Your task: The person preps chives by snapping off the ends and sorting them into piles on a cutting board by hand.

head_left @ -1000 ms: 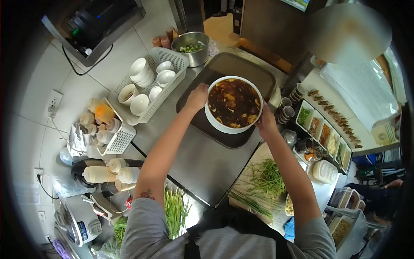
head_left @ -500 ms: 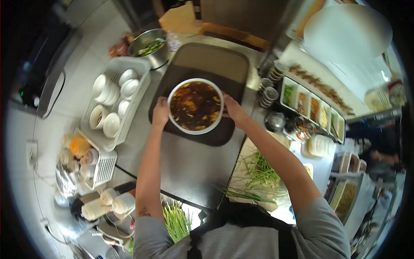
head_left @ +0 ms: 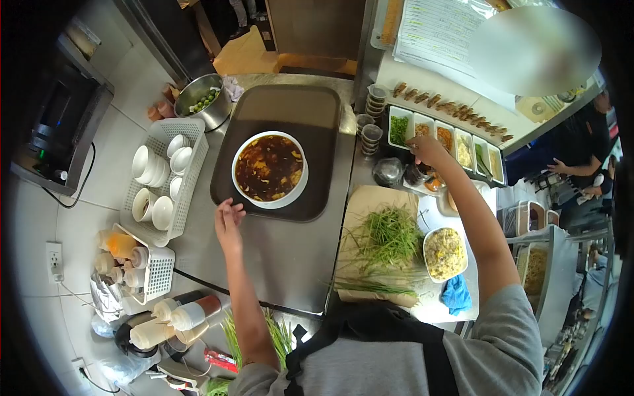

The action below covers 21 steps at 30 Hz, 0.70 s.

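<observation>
Right hand (head_left: pixel 428 150) moved from round bowl (head_left: pixel 295 190), mouth upward, to garnish tubs (head_left: pixel 413 125), grip unclear, left hand (head_left: pixel 229 221) half-spread.

Both hands have let go of the white soup bowl (head_left: pixel 269 165), which a moment ago they held between them; now it stands alone on the brown tray (head_left: pixel 290 105). The left hand (head_left: pixel 229 221) has dropped back to the tray's near corner, fingers loosely spread. The right hand (head_left: pixel 429 150) has swung across to the garnish tubs (head_left: pixel 407 146), uncovering the dish of yellow food (head_left: pixel 445 255) its arm partly hid.
</observation>
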Available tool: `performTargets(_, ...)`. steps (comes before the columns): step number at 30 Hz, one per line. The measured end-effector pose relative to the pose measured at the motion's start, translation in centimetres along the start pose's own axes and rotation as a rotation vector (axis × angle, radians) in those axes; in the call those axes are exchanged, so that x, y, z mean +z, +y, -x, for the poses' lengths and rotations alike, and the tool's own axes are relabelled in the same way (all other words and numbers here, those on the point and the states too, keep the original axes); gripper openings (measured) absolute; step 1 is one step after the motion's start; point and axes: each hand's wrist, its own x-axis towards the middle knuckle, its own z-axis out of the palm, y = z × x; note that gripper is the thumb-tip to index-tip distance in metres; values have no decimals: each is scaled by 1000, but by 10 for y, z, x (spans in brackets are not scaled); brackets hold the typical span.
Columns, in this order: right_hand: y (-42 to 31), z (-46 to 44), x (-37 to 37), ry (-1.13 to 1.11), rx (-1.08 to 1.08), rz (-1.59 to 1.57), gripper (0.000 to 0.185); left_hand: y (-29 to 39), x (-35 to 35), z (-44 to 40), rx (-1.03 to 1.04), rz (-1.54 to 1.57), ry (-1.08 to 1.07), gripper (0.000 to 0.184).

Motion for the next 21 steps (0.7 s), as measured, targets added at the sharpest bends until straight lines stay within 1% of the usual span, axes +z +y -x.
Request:
performTargets(2, 10, -8, -1, -17, -36, 19, 26, 4, -10, 17, -12, -17, 3, 34)
performTargets(5, 16, -25, -6, 191, -101, 303, 34, 11, -26, 39, -46, -92, -1, 34)
performTargets(8, 23, -33, 6, 331, -98, 158, 29, 11, -37, 54, -51, -120, -31, 37)
performTargets(12, 30, -21, 11, 217, -186, -87, 25, 10, -40, 68, -54, -96, 8, 36)
performTargets(14, 27, -8, 1, 175, -207, -239, 24, 7, -41, 73, -65, -78, 26, 36)
performTargets(17, 25, 8, -15, -41, 62, -648, 23, 5, -42, 78, -89, -87, 33, 37)
performTargets(20, 36, 9, -16, -132, 239, -885, 24, 1, -42, 77, -90, -87, 29, 37)
performTargets(21, 41, 9, -14, -120, 270, -956, 24, 1, -42, 77, -82, -74, 34, 37)
